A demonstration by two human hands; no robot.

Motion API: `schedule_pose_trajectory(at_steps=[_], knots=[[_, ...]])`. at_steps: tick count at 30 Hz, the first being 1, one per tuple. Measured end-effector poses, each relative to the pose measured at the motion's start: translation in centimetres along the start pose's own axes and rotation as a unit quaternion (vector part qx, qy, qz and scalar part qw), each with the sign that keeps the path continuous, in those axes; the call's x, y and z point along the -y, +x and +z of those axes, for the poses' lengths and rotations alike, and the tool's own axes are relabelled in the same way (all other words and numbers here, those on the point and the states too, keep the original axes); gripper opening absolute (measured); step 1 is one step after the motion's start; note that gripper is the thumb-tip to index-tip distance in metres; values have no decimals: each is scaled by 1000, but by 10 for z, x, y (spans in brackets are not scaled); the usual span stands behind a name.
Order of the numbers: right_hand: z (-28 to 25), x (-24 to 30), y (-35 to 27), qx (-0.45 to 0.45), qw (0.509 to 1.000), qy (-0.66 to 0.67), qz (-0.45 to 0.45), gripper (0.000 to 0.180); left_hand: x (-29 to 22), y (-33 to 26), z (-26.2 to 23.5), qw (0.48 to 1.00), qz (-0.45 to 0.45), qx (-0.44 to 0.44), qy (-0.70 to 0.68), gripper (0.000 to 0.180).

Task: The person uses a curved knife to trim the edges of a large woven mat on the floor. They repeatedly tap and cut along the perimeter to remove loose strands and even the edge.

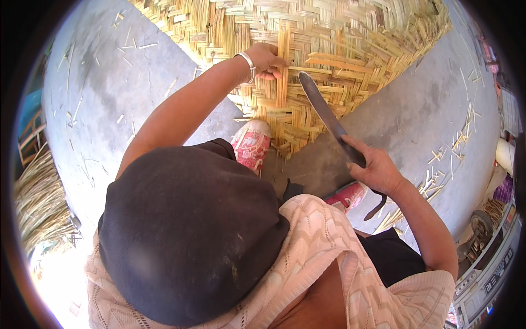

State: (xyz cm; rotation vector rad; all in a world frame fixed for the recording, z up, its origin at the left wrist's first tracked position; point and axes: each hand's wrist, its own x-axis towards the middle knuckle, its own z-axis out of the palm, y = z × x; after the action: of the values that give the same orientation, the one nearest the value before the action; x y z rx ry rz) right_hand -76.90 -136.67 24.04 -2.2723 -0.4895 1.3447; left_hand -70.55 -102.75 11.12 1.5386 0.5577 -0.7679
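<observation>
A woven mat of pale yellow split-cane strips [263, 101] lies on the floor before me, one corner pointing toward my feet. My left hand [264, 59], with a white bangle at its wrist, is closed at the edge of an upright strip [283, 82] standing out over the weave. In my right hand [378, 169] is a long, narrow, dark flat blade [324, 109] with a rounded tip. Its thin curved tail sticks out below the hand. The blade tip lies over the mat, just right of the strip, and I cannot tell whether it touches the weave.
Cane scraps [433, 189] litter the grey concrete floor [164, 82] on both sides. My pink patterned shoes [251, 143] are close to the mat's near corner. A bundle of long dry stalks [41, 197] lies at the far left. Part of a vehicle [496, 274] shows at the right rim.
</observation>
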Motion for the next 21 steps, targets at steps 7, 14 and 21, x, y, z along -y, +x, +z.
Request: schedule_pose_trajectory(at_steps=[7,14,21], knots=[[10,-7,8,-36,997,62,-36,58,8,-12,4,999,21,21,20,32],[14,18,21,-3,986,167,6,56,17,-22,12,1000,-17,-12,6,25],[3,37,8,56,969,235,49,56,38,-25,26,993,62,-105,-1,23]])
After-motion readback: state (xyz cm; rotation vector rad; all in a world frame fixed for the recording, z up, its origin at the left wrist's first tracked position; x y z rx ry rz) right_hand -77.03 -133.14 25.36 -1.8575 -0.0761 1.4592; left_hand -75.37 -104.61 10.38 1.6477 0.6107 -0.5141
